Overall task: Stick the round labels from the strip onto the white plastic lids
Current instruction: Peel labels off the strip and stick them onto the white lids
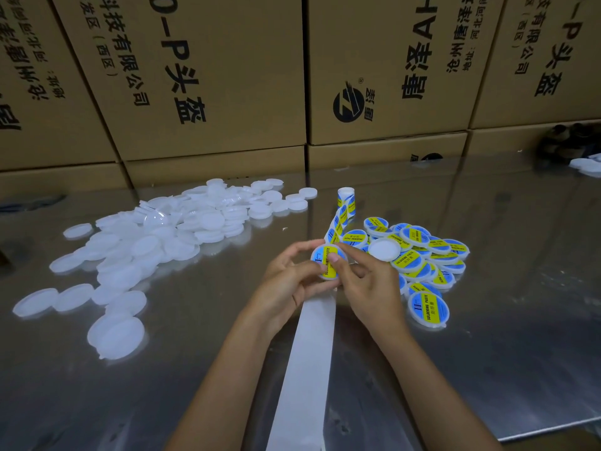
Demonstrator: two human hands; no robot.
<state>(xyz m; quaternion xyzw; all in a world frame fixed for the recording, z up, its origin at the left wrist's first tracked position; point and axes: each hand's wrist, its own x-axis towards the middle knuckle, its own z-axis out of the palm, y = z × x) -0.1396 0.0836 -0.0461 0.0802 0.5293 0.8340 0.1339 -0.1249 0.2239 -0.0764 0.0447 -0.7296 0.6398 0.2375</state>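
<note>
A white plastic lid (322, 255) with a blue and yellow round label on it sits between both hands above the table. My left hand (286, 281) grips the lid's left rim with curled fingers. My right hand (367, 284) holds its right side, the thumb pressing on the label. The label strip (340, 219) runs from a small roll (346, 198) behind the hands, and its bare white backing (309, 369) trails toward me under the wrists. A heap of plain white lids (156, 242) lies at left. Several labelled lids (422, 255) are piled at right.
The table top (487, 336) is shiny metal, its near right edge visible. Stacked brown cardboard boxes (211, 76) form a wall along the back. One unlabelled lid (383, 249) lies open side up on the labelled pile. More white lids (588, 166) sit at far right.
</note>
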